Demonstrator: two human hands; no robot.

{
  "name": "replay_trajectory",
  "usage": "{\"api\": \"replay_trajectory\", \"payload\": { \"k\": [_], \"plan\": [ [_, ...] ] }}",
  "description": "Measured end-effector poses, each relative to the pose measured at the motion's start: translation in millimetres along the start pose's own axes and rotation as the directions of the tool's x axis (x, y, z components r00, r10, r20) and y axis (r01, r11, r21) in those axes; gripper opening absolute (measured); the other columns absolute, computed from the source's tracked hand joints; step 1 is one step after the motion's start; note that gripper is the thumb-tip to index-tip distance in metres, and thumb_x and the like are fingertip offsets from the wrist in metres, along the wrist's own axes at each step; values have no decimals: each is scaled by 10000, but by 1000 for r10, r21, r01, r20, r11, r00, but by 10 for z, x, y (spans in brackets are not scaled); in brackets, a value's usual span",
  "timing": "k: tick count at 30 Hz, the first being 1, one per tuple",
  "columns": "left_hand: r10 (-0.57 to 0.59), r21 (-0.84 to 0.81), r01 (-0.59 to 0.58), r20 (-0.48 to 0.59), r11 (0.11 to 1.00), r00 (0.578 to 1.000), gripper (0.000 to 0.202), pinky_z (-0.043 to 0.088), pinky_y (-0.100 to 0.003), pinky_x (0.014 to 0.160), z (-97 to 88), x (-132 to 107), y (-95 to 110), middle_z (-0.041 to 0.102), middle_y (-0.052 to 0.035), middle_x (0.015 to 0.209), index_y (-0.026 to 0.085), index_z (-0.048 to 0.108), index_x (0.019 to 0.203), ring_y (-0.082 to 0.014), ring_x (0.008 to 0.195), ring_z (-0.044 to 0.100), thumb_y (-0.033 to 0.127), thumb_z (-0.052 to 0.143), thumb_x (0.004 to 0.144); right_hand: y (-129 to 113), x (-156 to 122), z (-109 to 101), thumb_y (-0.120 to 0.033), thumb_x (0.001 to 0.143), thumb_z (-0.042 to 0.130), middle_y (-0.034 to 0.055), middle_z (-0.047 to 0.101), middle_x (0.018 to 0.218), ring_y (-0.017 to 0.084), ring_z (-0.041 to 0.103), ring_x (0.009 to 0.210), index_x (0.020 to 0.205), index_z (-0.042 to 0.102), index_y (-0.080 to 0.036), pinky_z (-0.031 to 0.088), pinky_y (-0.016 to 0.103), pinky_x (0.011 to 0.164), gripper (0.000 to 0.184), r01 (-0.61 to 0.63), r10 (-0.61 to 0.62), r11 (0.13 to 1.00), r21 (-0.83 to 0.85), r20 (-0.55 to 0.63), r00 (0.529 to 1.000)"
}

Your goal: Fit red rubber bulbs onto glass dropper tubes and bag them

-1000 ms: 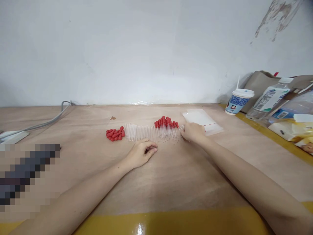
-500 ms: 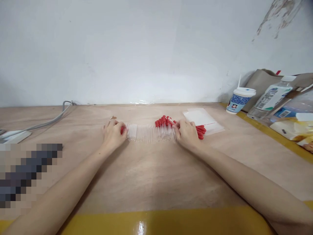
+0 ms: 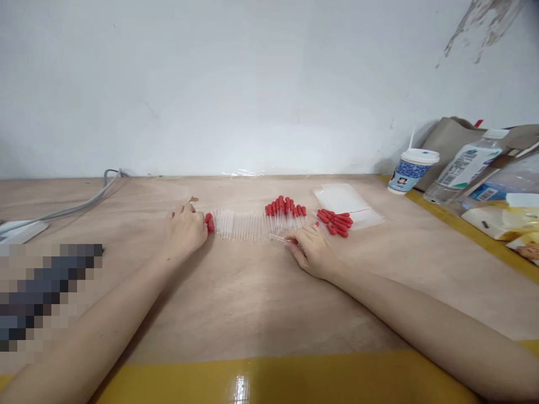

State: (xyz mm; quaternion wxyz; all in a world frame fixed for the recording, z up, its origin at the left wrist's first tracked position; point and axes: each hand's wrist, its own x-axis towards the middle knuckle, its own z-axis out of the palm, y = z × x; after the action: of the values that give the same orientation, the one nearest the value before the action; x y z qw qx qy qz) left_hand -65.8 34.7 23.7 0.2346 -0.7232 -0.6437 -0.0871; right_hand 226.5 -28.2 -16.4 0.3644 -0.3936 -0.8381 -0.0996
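While pinching one clear tube [image 3: 278,238] between thumb and fingertips of the right hand [image 3: 309,252], just on the near side of the row of bare tubes [image 3: 240,225] laid side by side on the counter [image 3: 261,303], curls the left hand [image 3: 185,230] over the loose red bulbs [image 3: 208,223] at the row's left end. Cannot tell whether a bulb is actually gripped there, with most of that little pile hidden under the fingers. Looks like the picking-up step: a single tube already drawn out of the row and a bulb being felt for. By that reading, calls next for a light hold on the glass, for a bulb taken with its open end toward the tube, and for bringing both hands together on the near side of the row without knocking it. Further right, shows capped droppers [image 3: 285,209] lined up at the row's right end and a heap of capped droppers [image 3: 336,221] on the edge of a clear bag [image 3: 349,199]. Against half a second ago, finds the right hand drawn back toward the near edge, now with the tube, and no longer covering the heap by the bag, and the left hand over the bulbs as before, shifted slightly left. Against a second ago, finds the left hand gone from the bare counter up to the bulbs, then fully in view.
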Motion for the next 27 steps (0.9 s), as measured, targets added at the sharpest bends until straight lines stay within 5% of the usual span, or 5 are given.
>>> {"api": "replay_trajectory", "payload": {
  "k": [6,9,13,20,27],
  "plan": [
    [-8,-110,0,-76,994,997,280,368,-445,778,-87,16,44,560,-180,961,112,634,742,-335,986,477,219,378,778,3,-6,26,-237,874,437,54,620,761,172,531,727,962,594,-157,332,300,673,197,-20,19,1000,-19,-5,1000],
    [80,-251,-112,-132,961,988,215,392,-393,792,-206,-48,207,563,-142,937,125,592,781,-284,979,488,205,394,802,9,-15,21,-230,884,413,53,624,795,157,524,698,949,608,-170,324,297,668,214,-26,27,999,-35,25,999],
    [269,-554,-320,-173,768,947,181,429,-327,713,-253,-219,540,580,-79,877,144,519,902,-201,831,536,233,364,870,1,-15,-9,-223,889,396,46,634,840,138,526,680,912,593,-166,308,295,679,206,-64,64,998,-16,43,997],
    [337,-851,-284,-136,442,931,196,464,-299,747,-33,-340,808,606,-56,938,171,488,1034,-164,862,580,275,436,877,-22,-2,-34,-228,882,406,29,636,825,126,535,670,900,572,-172,291,296,688,176,-101,98,994,45,63,993],
    [388,-857,-324,-162,400,907,197,456,-314,783,-59,-356,834,614,-53,922,180,585,966,-166,866,569,276,436,881,-5,-3,-7,-242,878,409,29,639,843,132,536,679,890,574,-186,295,298,700,175,-89,83,995,51,100,991]
  ]
}}
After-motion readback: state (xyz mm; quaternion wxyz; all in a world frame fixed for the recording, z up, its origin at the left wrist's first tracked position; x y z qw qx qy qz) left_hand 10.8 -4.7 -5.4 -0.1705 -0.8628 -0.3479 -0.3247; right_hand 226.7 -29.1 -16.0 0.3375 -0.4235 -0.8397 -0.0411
